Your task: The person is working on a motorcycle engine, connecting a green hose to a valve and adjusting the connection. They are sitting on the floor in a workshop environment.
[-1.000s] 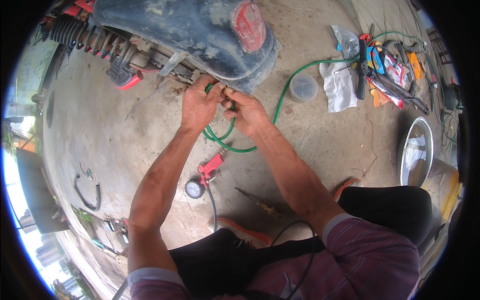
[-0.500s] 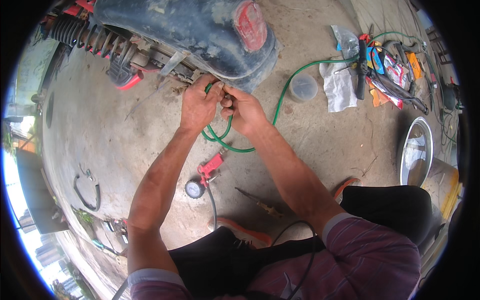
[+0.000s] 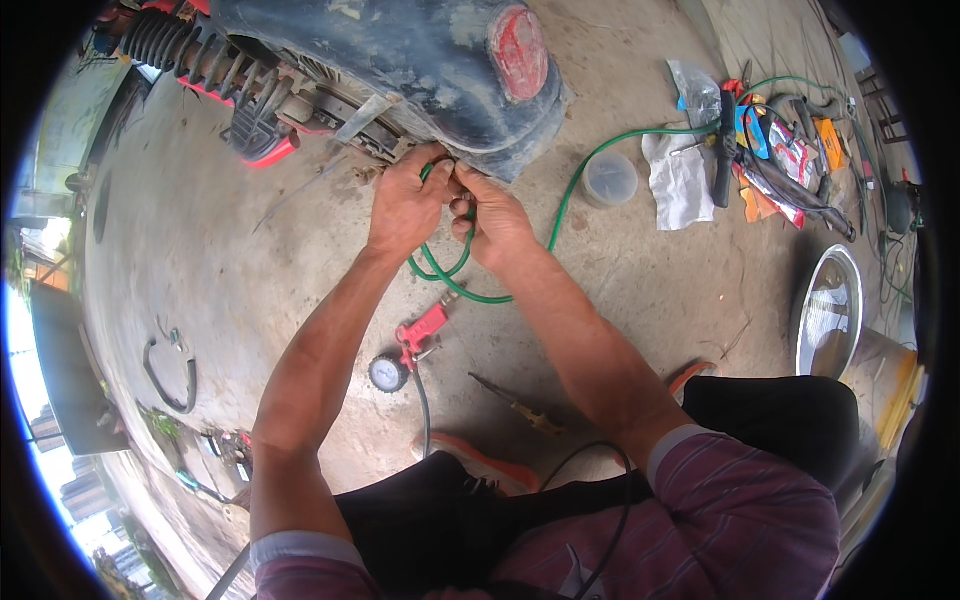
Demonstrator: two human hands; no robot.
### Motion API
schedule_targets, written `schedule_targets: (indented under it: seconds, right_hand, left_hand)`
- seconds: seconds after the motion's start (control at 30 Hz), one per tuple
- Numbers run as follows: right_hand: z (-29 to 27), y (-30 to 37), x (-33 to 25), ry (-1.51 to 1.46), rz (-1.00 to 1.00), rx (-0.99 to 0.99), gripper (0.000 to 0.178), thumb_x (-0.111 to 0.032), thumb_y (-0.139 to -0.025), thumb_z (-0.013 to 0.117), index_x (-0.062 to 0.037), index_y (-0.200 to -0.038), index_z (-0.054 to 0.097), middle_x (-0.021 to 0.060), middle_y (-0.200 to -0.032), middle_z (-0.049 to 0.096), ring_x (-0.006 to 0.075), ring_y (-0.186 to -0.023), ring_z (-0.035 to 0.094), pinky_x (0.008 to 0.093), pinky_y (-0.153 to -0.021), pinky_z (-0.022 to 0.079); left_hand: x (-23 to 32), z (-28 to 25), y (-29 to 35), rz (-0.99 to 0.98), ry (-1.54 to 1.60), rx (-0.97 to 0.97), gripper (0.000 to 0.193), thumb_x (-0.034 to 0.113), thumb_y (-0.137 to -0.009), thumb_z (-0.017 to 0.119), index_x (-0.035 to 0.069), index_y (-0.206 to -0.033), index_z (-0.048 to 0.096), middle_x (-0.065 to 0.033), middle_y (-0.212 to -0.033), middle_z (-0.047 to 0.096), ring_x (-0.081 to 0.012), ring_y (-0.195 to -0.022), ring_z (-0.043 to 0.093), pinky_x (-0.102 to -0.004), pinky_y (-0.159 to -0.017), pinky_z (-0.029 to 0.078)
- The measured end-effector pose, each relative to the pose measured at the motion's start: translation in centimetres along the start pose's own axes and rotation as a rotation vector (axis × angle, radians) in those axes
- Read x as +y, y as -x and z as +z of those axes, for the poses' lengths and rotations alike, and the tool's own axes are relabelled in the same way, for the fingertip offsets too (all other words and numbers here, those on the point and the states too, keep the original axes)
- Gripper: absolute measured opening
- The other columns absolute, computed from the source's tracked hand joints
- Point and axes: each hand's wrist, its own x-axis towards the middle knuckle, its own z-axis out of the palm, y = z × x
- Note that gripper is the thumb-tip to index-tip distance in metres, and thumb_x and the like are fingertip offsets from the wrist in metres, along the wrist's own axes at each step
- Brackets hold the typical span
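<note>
My left hand [image 3: 406, 205] is closed around a thin green hose [image 3: 486, 299], which shows between thumb and fingers. My right hand [image 3: 497, 222] meets it, thumb and forefinger pinched together at the left fingertips, with the hose also running through its curled fingers. What lies between the fingertips is hidden. Both hands are at the lower edge of a vehicle's scuffed dark plastic body panel [image 3: 400, 60], which bears a red reflector [image 3: 518, 55]. Below the hands the hose loops. On the floor under that loop rests a red tire inflator [image 3: 423, 328] with a round gauge [image 3: 388, 373].
A screwdriver-like tool [image 3: 520, 405] lies near my shoe. To the right stand a clear plastic tub [image 3: 609, 179], a pile of tools and packets [image 3: 780, 150], and a metal basin [image 3: 808, 310]. A coil spring [image 3: 190, 55] is at upper left; a curved black piece [image 3: 160, 380] lies left.
The view has shifted slightly, so the vehicle appears a little further right. My hands keep the same grip near the panel's edge.
</note>
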Motion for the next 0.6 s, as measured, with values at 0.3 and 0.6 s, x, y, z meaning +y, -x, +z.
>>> schedule_targets:
  seconds: [0.3, 0.6]
  right_hand:
    - [-0.3, -0.2, -0.3, 0.081, 0.034, -0.009, 0.024, -0.038, -0.089, 0.074, -0.0175, -0.086, 0.062, -0.0073, -0.080, 0.057, 0.0048, -0.064, 0.044, 0.0202, -0.052, 0.032]
    - [-0.9, -0.4, -0.3, 0.057, 0.038, -0.037, 0.026, -0.037, -0.089, 0.075, -0.0154, -0.087, 0.060, -0.0062, -0.082, 0.057, 0.0056, -0.065, 0.045, 0.0212, -0.053, 0.032]
  left_hand:
    - [0.4, 0.2, 0.4, -0.038, -0.068, 0.036, 0.024, 0.012, -0.092, 0.057, -0.003, -0.109, 0.066, -0.0166, -0.079, 0.070, -0.0217, -0.070, 0.068, -0.0332, -0.069, 0.053]
    - [-1.6, 0.4, -0.1, -0.021, 0.011, 0.039, 0.026, 0.012, -0.092, 0.058, -0.005, -0.110, 0.066, -0.0162, -0.079, 0.069, -0.0204, -0.066, 0.067, -0.0332, -0.065, 0.053]
